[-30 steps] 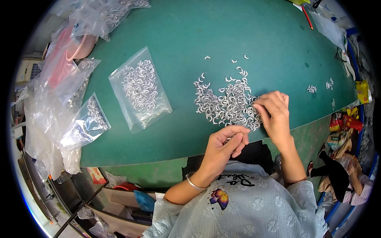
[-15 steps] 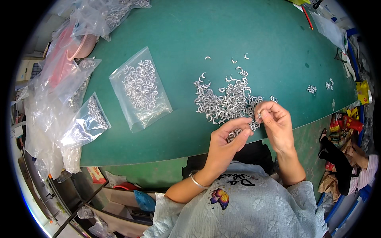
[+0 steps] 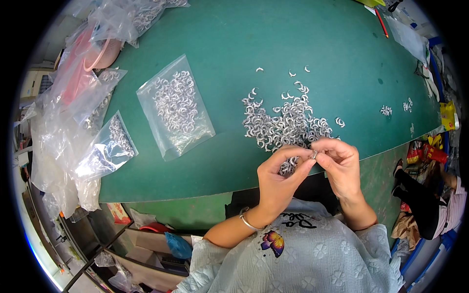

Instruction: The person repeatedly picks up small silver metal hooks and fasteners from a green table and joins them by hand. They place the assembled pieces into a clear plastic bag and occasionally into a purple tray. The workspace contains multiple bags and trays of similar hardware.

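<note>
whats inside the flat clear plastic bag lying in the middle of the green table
The flat clear plastic bag on the green table holds many small curved silvery metal pieces, spread loosely. Any pieces underneath others are covered.

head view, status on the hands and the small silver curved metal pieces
Left hand and right hand pinch one small silver curved metal piece together. Loose pile of same pieces on green table. Nothing blocking.

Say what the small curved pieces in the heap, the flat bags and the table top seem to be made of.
Curved pieces: probably metal, silvery and shiny, with bright glints.
Bags: thin clear plastic film; contents show through, with creases and glare.
Table top: smooth matte green covering, perhaps rubber or vinyl; cannot tell for sure.
</note>
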`<state>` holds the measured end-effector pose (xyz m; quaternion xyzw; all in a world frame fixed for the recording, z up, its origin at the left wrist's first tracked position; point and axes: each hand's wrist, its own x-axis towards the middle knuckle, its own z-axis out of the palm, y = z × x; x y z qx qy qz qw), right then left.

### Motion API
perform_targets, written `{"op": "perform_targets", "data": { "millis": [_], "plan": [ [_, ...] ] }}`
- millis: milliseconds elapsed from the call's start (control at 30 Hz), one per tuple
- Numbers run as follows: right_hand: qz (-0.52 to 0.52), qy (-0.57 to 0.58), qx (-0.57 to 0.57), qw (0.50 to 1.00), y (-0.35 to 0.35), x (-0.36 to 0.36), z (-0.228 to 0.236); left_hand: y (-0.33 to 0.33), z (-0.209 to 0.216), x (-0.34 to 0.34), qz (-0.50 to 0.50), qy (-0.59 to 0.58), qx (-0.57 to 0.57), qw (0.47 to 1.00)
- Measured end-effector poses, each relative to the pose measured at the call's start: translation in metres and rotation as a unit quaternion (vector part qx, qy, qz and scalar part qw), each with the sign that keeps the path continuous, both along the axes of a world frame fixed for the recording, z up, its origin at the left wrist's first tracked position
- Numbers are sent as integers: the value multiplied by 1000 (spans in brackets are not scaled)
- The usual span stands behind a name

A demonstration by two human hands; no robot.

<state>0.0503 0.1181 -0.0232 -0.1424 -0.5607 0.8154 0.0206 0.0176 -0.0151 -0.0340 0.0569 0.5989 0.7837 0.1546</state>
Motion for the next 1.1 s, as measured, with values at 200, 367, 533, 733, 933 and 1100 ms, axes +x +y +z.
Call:
{"op": "perform_targets", "data": {
  "millis": [200,367,533,733,933,1100],
  "plan": [
    [32,41,32,998,4,3,-2,-2,-3,0,3,41,7,999],
    [68,21,67,995,6,4,3,-9,0,-2,-73,-115,71,988],
    [-34,29,432,901,32,-13,-7,-11,0,-6,-112,-337,282,891],
    [6,66,681,729,39,-25,-15,-13,-4,-6,-97,-300,300,900],
    [18,80,666,741,40,-27,-9,-9,-8,-2,-77,-294,245,921],
    [0,78,674,735,24,-40,-11,-9,-9,0,-100,-314,235,914]
  ]
}}
